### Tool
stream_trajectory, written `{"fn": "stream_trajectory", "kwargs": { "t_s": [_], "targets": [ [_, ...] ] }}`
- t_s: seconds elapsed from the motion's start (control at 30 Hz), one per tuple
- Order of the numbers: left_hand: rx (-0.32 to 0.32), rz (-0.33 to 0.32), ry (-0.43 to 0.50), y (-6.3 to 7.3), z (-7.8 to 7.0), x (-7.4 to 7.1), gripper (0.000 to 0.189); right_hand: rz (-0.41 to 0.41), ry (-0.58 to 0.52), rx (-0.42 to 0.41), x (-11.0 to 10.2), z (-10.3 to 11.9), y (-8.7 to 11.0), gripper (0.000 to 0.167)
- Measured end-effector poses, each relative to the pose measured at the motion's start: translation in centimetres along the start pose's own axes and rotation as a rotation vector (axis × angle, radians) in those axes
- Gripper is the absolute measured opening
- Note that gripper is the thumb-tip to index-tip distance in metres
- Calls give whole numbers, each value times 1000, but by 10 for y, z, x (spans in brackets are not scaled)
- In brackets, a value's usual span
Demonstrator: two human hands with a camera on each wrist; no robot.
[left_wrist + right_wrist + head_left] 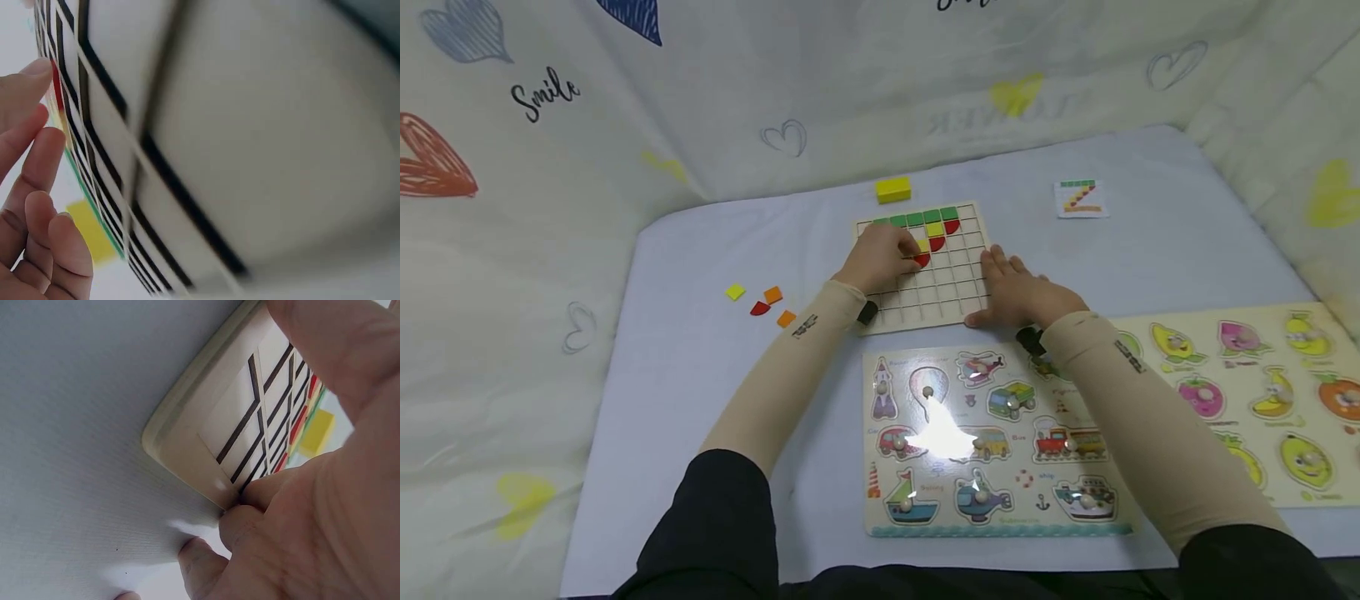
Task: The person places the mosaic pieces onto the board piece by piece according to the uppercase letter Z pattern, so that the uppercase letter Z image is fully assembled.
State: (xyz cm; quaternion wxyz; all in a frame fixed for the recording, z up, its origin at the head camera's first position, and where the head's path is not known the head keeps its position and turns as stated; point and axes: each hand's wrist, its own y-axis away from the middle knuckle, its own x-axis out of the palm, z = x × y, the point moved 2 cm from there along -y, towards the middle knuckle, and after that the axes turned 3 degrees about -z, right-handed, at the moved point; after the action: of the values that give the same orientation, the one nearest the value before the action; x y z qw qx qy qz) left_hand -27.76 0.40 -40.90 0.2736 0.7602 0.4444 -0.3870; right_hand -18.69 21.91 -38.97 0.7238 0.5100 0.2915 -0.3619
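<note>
A light wooden grid board [943, 292] bears a row of green squares [913, 219] along its far side. Below them, yellow squares [934, 229] and red quarter-circle pieces [952, 227] step down diagonally to the left. My left hand [880, 254] reaches over the board's left part, thumb and forefinger bent down at the lowest red piece [922, 261]. In the left wrist view its thumb tip overlaps that red piece; I cannot tell whether the fingers pinch it. My right hand [1018, 292] rests against the board's right edge, thumb at the near corner and fingers spread along the side.
Loose yellow, orange and red pieces [760, 308] lie left of the board. A yellow block [892, 190] stands behind it, and a pattern card [1081, 199] lies at the back right. Nearer me are a vehicle puzzle [992, 533] and a fruit puzzle [1225, 317], partly under my right arm.
</note>
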Motion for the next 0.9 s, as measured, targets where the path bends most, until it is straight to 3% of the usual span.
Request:
{"fn": "stream_trajectory", "kwargs": {
  "t_s": [0.2,0.33,0.63,0.77,0.9],
  "targets": [
    [-102,-41,31,23,30,-25,19,2,-3,-5,1,-3,-2,117],
    [-194,-55,11,42,62,-46,21,4,1,-12,1,-3,-2,117],
    [-330,-111,-23,96,141,-92,30,12,-11,-20,1,-1,-2,117],
    [-405,-114,-54,122,169,-106,37,15,-16,-24,0,0,-1,117],
    [-461,-115,-73,141,187,-115,41,15,-9,-22,0,0,-2,117]
  ]
}}
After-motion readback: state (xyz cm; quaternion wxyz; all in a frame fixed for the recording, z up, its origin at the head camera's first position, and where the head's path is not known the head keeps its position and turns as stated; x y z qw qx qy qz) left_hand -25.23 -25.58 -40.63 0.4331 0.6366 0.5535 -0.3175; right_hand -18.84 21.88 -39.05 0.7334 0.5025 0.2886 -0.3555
